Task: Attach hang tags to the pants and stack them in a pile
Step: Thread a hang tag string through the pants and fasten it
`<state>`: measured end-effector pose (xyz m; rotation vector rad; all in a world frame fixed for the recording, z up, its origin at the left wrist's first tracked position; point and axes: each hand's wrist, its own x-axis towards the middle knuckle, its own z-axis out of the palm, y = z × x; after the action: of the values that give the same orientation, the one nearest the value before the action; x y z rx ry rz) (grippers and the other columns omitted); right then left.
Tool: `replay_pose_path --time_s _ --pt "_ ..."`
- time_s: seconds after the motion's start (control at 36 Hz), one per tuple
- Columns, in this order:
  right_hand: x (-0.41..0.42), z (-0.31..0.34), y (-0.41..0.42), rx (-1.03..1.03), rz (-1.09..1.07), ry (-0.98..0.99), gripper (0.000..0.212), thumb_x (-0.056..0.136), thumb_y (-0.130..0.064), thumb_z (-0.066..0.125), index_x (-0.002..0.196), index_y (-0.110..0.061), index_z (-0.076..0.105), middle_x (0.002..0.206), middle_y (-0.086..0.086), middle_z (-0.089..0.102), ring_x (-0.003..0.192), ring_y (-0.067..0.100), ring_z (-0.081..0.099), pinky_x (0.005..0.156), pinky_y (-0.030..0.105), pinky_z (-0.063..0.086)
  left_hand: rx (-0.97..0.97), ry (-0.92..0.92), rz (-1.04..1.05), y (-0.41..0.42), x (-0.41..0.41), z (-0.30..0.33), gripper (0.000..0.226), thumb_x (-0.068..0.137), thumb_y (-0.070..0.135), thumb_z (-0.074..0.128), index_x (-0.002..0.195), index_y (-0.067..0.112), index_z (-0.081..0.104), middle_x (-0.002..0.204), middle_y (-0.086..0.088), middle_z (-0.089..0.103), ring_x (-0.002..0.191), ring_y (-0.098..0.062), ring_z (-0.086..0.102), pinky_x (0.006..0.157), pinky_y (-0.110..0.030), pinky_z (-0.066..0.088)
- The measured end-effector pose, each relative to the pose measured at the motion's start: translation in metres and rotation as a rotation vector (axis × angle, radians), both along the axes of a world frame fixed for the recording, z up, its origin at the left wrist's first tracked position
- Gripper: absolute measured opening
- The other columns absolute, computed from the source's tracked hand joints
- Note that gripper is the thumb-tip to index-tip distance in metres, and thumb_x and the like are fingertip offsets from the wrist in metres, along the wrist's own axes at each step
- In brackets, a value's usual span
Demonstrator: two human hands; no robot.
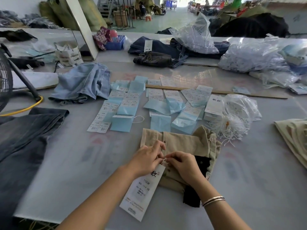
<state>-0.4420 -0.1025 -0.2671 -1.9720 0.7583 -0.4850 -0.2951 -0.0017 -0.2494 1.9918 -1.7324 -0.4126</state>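
Folded beige pants [181, 143] lie on the table in front of me, with a black patch at their right side. A white hang tag [141, 191] with printed text lies across their left edge, under my hands. My left hand [146, 159] and my right hand [182, 165] meet over the waistband, their fingertips pinching the tag's thin white string where the tag meets the pants. Both sets of fingers are curled. A stack of white hang tags [213, 107] and a bundle of white strings [230, 128] lie beyond the pants to the right.
Sheets of white and pale blue labels [126, 105] cover the table's middle. Dark denim pants [25, 146] lie at the left, light blue jeans [83, 83] behind them, beige pants [294, 138] at the right edge. Plastic bags [252, 55] sit far right; a fan [5, 80] stands at left.
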Motion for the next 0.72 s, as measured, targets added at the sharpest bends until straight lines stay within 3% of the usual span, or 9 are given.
replay_pose_path --time_s 0.17,0.72 --pt "-0.0005 -0.0007 0.0005 -0.116 0.029 0.047 0.011 0.085 -0.012 0.069 0.090 -0.018 0.076 0.070 -0.023 0.063 0.075 -0.012 0.061 0.068 0.003 0.043 -0.006 -0.001 -0.012 -0.0008 0.0027 -0.0017 0.028 0.094 0.018 0.055 0.116 0.017 0.038 0.094 0.008 0.070 0.088 -0.007 0.060 0.095 -0.032 0.036" --pt "0.0021 -0.0040 -0.0002 -0.102 0.004 0.072 0.010 0.085 -0.013 0.069 0.090 -0.019 0.076 0.069 -0.020 0.063 0.074 -0.012 0.061 0.066 0.002 0.042 0.030 -0.030 -0.026 -0.0035 0.0062 -0.0073 0.032 0.092 0.024 0.059 0.115 0.026 0.037 0.095 0.011 0.069 0.094 -0.008 0.061 0.098 -0.034 0.036"
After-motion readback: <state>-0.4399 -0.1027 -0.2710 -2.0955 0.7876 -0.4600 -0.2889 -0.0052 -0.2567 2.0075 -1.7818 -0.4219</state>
